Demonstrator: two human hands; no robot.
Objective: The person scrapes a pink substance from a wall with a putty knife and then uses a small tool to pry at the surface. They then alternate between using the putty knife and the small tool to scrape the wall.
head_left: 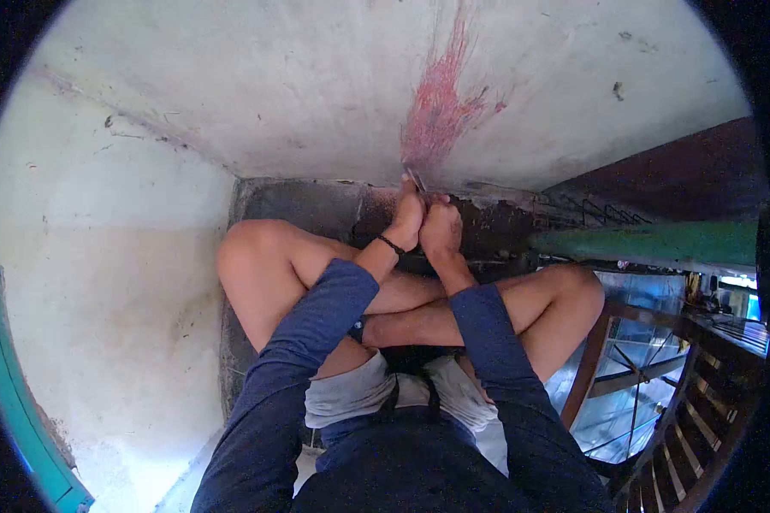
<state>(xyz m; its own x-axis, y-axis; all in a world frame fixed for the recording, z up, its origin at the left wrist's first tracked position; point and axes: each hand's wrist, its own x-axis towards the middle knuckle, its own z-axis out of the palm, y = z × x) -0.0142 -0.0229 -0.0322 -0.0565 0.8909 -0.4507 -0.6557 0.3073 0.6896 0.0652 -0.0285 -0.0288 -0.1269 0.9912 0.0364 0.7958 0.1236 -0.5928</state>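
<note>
My left hand (408, 215), with a dark band at its wrist, is closed, its fingertips pointing at the foot of the wall. Close beside it on the right, my right hand (441, 229) is curled into a fist. A thin, dark, metal-looking tool (416, 180) sticks out between the two hands toward the wall. Its kind is too small to make out, and its lower part is hidden by the fingers. Just beyond its tip, a red, streaky stain (441, 111) spreads up the pale wall (316, 94).
My crossed legs (269, 256) rest on a dark tiled floor (304, 201) around the hands. On the right are a green beam (659, 243) and a slatted brown wooden piece (693, 427). A teal frame (0, 359) stands at the far left.
</note>
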